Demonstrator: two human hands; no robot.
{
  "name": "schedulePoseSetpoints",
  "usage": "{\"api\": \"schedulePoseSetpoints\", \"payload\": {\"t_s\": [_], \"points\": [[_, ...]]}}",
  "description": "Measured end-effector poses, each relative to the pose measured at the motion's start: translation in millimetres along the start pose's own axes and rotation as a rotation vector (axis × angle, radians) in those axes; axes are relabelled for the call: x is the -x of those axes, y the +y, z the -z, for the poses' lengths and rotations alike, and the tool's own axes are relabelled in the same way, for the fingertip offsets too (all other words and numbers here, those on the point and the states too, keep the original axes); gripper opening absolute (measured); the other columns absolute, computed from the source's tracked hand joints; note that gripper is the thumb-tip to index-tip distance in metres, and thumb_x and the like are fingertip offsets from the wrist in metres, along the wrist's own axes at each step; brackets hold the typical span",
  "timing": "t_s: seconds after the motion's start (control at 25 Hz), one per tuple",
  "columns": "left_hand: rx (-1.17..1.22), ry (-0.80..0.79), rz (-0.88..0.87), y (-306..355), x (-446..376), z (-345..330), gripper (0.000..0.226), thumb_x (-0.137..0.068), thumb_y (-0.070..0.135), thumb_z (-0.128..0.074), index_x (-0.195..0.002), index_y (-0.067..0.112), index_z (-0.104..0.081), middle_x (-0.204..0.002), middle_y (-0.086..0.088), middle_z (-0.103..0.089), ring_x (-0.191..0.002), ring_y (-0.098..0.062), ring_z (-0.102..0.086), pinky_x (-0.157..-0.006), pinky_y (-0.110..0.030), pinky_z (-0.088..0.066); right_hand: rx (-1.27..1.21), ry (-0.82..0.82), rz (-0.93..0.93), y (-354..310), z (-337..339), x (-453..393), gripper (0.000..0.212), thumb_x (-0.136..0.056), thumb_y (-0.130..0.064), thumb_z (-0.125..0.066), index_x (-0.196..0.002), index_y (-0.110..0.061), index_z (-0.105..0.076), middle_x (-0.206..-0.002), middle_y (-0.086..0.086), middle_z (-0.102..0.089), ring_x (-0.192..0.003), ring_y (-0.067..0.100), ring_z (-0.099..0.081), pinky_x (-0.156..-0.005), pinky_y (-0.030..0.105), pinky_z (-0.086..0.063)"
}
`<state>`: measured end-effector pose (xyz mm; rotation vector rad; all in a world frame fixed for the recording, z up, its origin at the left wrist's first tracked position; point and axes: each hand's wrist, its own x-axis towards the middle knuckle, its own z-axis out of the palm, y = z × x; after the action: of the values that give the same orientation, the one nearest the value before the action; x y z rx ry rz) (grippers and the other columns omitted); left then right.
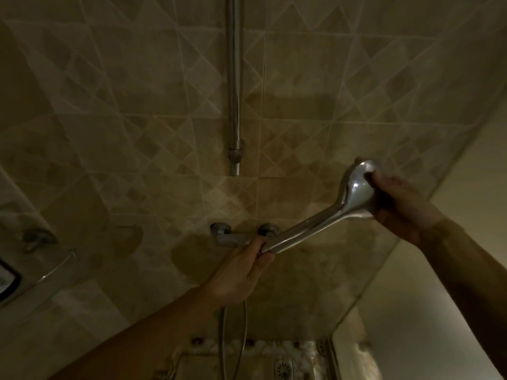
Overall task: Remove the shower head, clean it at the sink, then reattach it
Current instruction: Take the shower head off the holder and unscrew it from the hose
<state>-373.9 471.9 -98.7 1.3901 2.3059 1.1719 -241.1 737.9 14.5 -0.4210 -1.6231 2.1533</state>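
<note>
A chrome shower head (pixel 323 215) with a long handle lies slanted in front of the tiled wall, its round head up and to the right. My left hand (pixel 241 272) grips the lower end of the handle. My right hand (pixel 400 204) wraps around the round head. The metal hose (pixel 233 338) hangs in a loop below my left hand. A chrome riser rail (pixel 234 86) runs down the wall above, ending in a bracket (pixel 236 153).
The mixer valve (pixel 241 234) is mounted on the beige tiled wall just behind my left hand. A glass panel edge (pixel 384 259) slants along the right. A floor drain (pixel 282 368) shows below. A fixture (pixel 35 238) sits on the left wall.
</note>
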Motion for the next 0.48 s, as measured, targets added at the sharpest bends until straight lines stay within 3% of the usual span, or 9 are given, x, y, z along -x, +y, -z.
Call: {"api": "schedulePoseSetpoints", "payload": {"t_s": [0.08, 0.2, 0.36, 0.4, 0.48], "points": [[-0.046, -0.035, 0.007, 2, 0, 0, 0.021, -0.094, 0.054, -0.032, -0.107, 0.042, -0.043, -0.073, 0.008, -0.058, -0.061, -0.010, -0.056, -0.058, -0.036, -0.047, 0.157, -0.006, 0.046, -4, 0, -2, 0.077, -0.052, -0.050, -0.089, -0.113, -0.008, -0.069, -0.095, 0.005, -0.076, -0.086, 0.016, -0.073, -0.068, 0.028, -0.058], [-0.191, -0.052, 0.124, 4, -2, -5, 0.052, -0.096, 0.053, -0.028, -0.137, 0.023, -0.040, -0.106, -0.002, -0.064, -0.095, -0.029, -0.063, -0.072, -0.017, -0.046, 0.324, 0.075, 0.104, 2, -5, -4, 0.066, -0.073, -0.049, -0.074, -0.125, -0.010, -0.061, -0.106, 0.010, -0.073, -0.091, 0.024, -0.073, -0.072, 0.034, -0.058], [-0.638, -0.074, 0.088, 4, -2, -4, 0.055, -0.100, 0.049, -0.028, -0.144, 0.016, -0.028, -0.112, -0.014, -0.066, -0.095, -0.029, -0.064, -0.073, -0.033, -0.046, 0.382, 0.323, 0.094, 19, -15, -6, 0.048, -0.080, -0.049, -0.072, -0.114, -0.016, -0.066, -0.105, 0.010, -0.071, -0.094, 0.027, -0.071, -0.081, 0.044, -0.059], [-0.729, -0.030, 0.067, 2, -2, -5, 0.056, -0.100, 0.050, -0.028, -0.142, 0.014, -0.029, -0.105, -0.016, -0.068, -0.089, -0.028, -0.066, -0.069, -0.032, -0.048, 0.380, 0.378, 0.064, 23, -19, -7, 0.044, -0.080, -0.048, -0.072, -0.108, -0.016, -0.068, -0.101, 0.009, -0.071, -0.091, 0.027, -0.070, -0.080, 0.044, -0.060], [-0.859, 0.005, 0.012, -1, 1, -8, 0.051, -0.093, 0.050, -0.033, -0.121, 0.010, -0.047, -0.064, -0.012, -0.069, -0.052, -0.021, -0.064, -0.045, -0.025, -0.046, 0.355, 0.482, -0.017, 29, -24, -6, 0.038, -0.078, -0.046, -0.075, -0.094, -0.012, -0.070, -0.088, 0.010, -0.071, -0.078, 0.026, -0.070, -0.063, 0.038, -0.061]]}}
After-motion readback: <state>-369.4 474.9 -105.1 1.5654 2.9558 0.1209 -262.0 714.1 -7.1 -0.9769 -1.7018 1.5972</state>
